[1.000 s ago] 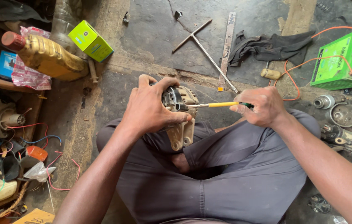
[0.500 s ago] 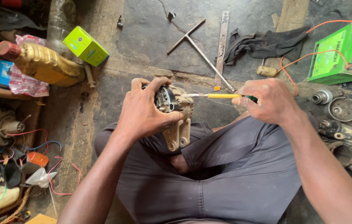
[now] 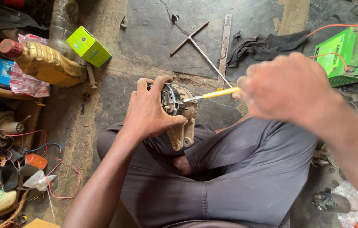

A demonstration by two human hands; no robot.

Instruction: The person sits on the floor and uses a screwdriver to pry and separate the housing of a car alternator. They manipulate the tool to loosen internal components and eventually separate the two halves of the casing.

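Your left hand curls in a grip, fingers wrapped; right hand is raised, closed, forearm angled in.

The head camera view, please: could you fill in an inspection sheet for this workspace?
Surface: bare, cracked concrete floor; the person sits on it cross-legged.
Job's things: a metal alternator held over the lap; a yellow-handled screwdriver with its tip at the alternator's open end.
Clutter: T-handle wrench, metal ruler, dark rag, amber oil bottle, small green box, green battery, spare motor parts at both edges.
Grippers: left hand wraps the alternator; right hand, blurred, grips the screwdriver handle.
Cables: orange wire at the battery; red and blue loose wires at the left.
Surroundings: nothing seen beyond the floor.
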